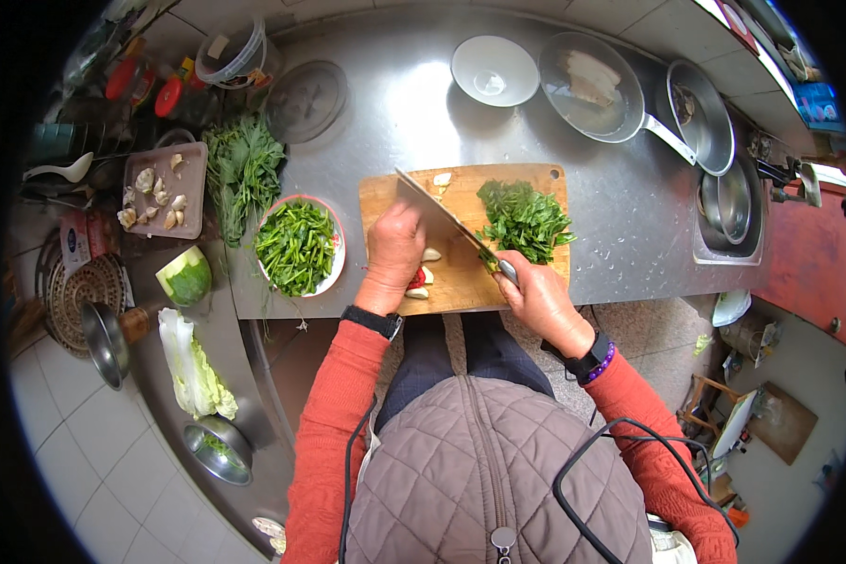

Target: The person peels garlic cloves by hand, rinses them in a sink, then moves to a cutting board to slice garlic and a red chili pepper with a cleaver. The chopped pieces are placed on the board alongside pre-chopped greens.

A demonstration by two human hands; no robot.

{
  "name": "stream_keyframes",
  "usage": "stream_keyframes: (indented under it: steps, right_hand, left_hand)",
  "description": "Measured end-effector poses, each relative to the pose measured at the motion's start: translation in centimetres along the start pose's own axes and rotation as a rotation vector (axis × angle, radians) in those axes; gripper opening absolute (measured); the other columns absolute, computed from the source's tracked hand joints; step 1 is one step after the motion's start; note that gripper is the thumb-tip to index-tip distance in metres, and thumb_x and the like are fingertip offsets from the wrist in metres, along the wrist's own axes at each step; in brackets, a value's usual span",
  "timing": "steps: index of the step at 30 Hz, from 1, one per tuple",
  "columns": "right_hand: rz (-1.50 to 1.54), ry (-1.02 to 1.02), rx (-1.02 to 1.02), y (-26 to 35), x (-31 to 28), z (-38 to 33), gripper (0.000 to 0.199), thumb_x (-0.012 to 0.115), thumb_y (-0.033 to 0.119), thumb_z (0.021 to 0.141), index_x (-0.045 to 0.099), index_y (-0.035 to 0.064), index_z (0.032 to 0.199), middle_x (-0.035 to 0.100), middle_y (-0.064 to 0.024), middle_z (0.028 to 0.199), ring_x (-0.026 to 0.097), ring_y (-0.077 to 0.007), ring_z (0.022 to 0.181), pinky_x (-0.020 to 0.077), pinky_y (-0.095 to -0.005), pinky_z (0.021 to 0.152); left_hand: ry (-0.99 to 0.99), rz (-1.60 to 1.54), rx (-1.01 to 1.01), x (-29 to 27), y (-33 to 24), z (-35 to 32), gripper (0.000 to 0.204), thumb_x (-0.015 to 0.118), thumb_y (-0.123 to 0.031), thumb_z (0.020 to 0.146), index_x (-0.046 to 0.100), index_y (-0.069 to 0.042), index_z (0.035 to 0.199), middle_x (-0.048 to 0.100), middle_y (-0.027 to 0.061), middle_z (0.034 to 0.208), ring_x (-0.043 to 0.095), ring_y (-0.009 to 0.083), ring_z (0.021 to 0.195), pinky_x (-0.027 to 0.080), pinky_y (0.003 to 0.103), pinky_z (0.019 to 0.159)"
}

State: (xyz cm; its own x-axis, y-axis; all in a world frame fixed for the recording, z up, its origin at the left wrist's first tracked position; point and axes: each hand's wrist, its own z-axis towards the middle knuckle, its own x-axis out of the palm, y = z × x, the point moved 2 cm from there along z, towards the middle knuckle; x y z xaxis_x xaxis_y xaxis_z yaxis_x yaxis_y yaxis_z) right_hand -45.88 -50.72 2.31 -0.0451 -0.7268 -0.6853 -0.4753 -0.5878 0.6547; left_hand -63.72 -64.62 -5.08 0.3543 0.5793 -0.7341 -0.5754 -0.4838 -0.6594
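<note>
My right hand point(543, 303) grips the handle of a broad kitchen knife point(447, 222), whose blade slants up and left over a wooden cutting board point(547, 278). Curled beside the blade on the board's left part is my left hand point(395, 248); the blade hides part of its fingers, and I cannot make out what they hold. Between my hands lie peeled garlic cloves point(430, 255) and a red chili piece point(416, 280). Pale garlic pieces point(442, 179) rest beyond the blade tip. Chopped leafy greens point(528, 222) are heaped at the board's right.
Left of the board stands a bowl of cut green stems point(296, 246); beyond it are leafy herbs point(244, 169) and a garlic tray point(194, 188). A white bowl point(494, 71), a lidded-looking pan point(620, 117) and a sink point(724, 254) lie far and right. Cabbage point(190, 367) sits left.
</note>
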Motion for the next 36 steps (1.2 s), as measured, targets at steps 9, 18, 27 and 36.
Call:
stream_keyframes:
  steps: [9, 18, 27, 36]
  right_hand:
    - [0.093, 0.072, 0.037, 0.4, -1.1, 0.0, 0.025, 0.062, 0.020, 0.093, 0.060, 0.0063, 0.113, 0.066, -0.0233, 0.081, 0.064, -0.0441, 0.079, 0.0498, -0.0512, 0.067]
    - [0.141, 0.005, 0.067, -0.1, 1.1, -0.7, 0.029, 0.062, 0.020, 0.093, 0.058, 0.0076, 0.119, 0.067, -0.0233, 0.085, 0.065, -0.0437, 0.083, 0.0508, -0.0492, 0.068]
    - [0.217, -0.086, 0.066, 0.0, -0.3, -1.3, 0.031, 0.061, 0.014, 0.094, 0.058, 0.0044, 0.122, 0.064, -0.0187, 0.083, 0.065, -0.0320, 0.074, 0.0506, -0.0380, 0.066]
    - [-0.011, -0.137, -0.069, 1.7, -1.4, -2.2, 0.042, 0.066, 0.022, 0.090, 0.054, 0.0108, 0.128, 0.068, -0.0147, 0.089, 0.067, -0.0360, 0.080, 0.0526, -0.0453, 0.064]
  left_hand:
    - [0.006, -0.092, 0.022, -0.6, -0.6, 0.3, 0.011, 0.064, -0.002, 0.081, 0.070, -0.006, 0.091, 0.068, 0.0129, 0.094, 0.066, 0.0337, 0.086, 0.054, 0.039, 0.073]
    - [0.038, -0.134, -0.018, -0.6, -0.3, 0.6, 0.013, 0.064, -0.004, 0.081, 0.069, -0.005, 0.093, 0.069, 0.0139, 0.091, 0.067, 0.0334, 0.084, 0.053, 0.037, 0.073]
    - [0.032, -0.305, -0.195, 0.7, -0.7, 2.6, 0.014, 0.065, -0.006, 0.087, 0.068, -0.002, 0.100, 0.071, 0.0129, 0.089, 0.069, 0.0208, 0.082, 0.054, 0.032, 0.075]
    - [-0.174, -0.446, -0.194, -7.7, -2.1, 3.4, 0.010, 0.067, -0.002, 0.088, 0.070, -0.002, 0.098, 0.067, 0.0041, 0.092, 0.062, 0.0108, 0.079, 0.051, 0.025, 0.071]
